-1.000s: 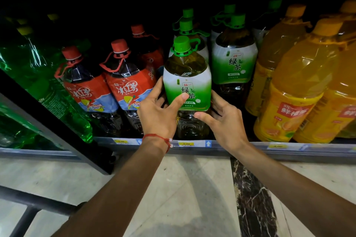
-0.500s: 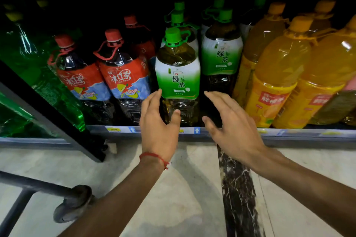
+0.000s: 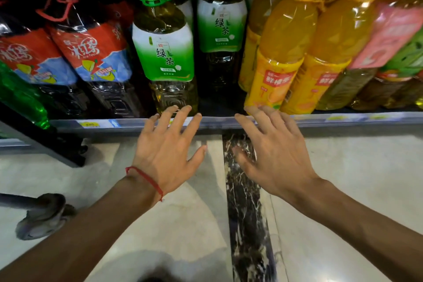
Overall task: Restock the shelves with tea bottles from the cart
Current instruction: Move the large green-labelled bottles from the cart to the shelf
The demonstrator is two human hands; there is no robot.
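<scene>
Head view, 12 o'clock: green tea bottle (image 3: pixel 164 52) upright at the front of the shelf (image 3: pixel 343 119), label outward for shoppers, slotted between red iced teas (image 3: pixel 91 52) at 10 and orange drinks (image 3: pixel 283 52) at 2. Left hand (image 3: pixel 164 151) and right hand (image 3: pixel 274 155) spread wide, holding nothing, just before the shelf edge. Gripped its sides a second ago; now withdrawn toward 6.

We see the green tea bottle (image 3: pixel 165 52) in clear, glossy plastic with a shiny film label; the orange bottles (image 3: pixel 281 48) to its right share that sheen. The floor (image 3: pixel 160 224) looks like smooth polished pale stone, crossed by a glossy dark veined strip (image 3: pixel 248 213). The red thread bracelet (image 3: pixel 146 178) looks like matt cord.
</scene>
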